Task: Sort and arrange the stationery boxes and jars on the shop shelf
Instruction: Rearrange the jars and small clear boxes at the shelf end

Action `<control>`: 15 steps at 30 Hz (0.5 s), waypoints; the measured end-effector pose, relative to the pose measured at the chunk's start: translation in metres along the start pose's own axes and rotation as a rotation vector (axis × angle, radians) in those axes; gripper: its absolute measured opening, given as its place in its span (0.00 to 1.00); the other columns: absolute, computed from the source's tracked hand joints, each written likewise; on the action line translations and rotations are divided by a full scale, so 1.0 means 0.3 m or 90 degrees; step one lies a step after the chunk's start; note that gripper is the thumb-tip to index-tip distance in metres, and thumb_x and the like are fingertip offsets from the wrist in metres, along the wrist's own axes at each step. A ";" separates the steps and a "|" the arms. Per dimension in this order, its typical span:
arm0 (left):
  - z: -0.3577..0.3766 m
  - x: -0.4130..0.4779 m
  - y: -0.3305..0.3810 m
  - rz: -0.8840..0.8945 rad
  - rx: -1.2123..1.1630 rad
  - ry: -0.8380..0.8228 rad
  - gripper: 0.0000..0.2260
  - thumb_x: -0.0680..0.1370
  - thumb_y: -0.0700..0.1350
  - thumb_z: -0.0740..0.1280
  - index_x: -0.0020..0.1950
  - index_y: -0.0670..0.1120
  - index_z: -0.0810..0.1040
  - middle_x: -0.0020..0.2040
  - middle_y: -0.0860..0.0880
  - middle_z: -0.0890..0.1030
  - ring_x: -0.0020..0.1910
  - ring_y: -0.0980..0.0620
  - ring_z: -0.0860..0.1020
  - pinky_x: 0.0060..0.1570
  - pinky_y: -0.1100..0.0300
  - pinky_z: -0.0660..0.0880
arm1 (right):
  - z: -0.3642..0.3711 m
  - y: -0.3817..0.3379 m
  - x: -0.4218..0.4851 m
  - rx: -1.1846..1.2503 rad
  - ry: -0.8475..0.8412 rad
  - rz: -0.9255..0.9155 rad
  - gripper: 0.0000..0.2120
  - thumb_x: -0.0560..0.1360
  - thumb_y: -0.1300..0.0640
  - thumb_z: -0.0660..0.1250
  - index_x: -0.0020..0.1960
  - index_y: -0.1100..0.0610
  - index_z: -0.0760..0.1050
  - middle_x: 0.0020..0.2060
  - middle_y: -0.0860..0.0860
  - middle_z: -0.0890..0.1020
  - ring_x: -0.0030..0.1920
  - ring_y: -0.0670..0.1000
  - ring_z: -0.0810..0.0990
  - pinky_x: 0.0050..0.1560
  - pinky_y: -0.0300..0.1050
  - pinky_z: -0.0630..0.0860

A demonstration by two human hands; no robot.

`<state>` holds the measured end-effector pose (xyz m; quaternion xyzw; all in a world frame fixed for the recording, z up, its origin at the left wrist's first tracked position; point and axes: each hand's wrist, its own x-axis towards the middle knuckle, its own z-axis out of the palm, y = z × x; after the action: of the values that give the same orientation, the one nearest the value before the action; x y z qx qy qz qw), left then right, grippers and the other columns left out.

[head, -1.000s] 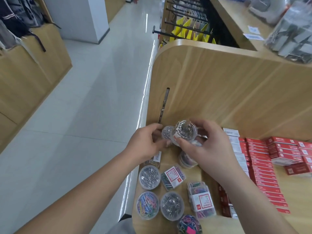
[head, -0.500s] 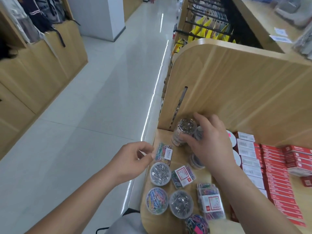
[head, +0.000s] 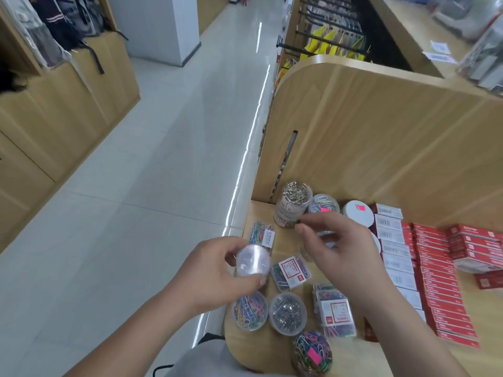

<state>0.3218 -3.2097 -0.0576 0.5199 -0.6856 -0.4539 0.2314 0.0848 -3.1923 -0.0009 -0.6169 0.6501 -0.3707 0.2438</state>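
Gripping a small round clear plastic jar (head: 252, 261), left hand (head: 215, 277) fingers wrapped round it. Right hand (head: 344, 250) is loosely curled, empty, beside stacked clear jars of silver clips (head: 293, 205).

Head-worn view, close, down onto shelf (head: 284, 242)

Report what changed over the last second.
The left hand lifted the clear round plastic jar off the wooden shelf. The right hand released the tall stack of silver-clip jars and drew back. The other jars and red boxes stayed put.
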 end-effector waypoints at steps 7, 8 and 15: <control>0.060 0.124 0.108 0.030 -0.046 0.084 0.26 0.62 0.59 0.84 0.54 0.60 0.77 0.49 0.62 0.83 0.48 0.64 0.81 0.46 0.59 0.80 | -0.043 0.016 -0.013 0.042 0.088 0.042 0.07 0.76 0.56 0.74 0.53 0.49 0.84 0.43 0.39 0.86 0.45 0.41 0.84 0.46 0.36 0.79; 0.088 0.149 0.113 0.037 -0.039 0.073 0.25 0.62 0.59 0.83 0.54 0.60 0.77 0.48 0.63 0.84 0.47 0.64 0.81 0.47 0.56 0.81 | -0.048 0.017 -0.021 0.040 0.088 0.046 0.07 0.76 0.55 0.74 0.53 0.49 0.84 0.42 0.39 0.86 0.44 0.41 0.84 0.44 0.37 0.79; 0.174 0.226 0.120 0.081 0.091 0.087 0.25 0.64 0.62 0.81 0.58 0.58 0.79 0.50 0.62 0.84 0.48 0.63 0.81 0.51 0.57 0.80 | -0.070 0.039 -0.098 0.015 0.036 0.054 0.05 0.75 0.58 0.76 0.45 0.47 0.85 0.39 0.38 0.85 0.41 0.42 0.83 0.39 0.31 0.75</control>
<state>0.2386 -3.2507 -0.0623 0.5204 -0.7304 -0.3519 0.2680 0.0648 -3.1601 -0.0014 -0.5752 0.6780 -0.3848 0.2478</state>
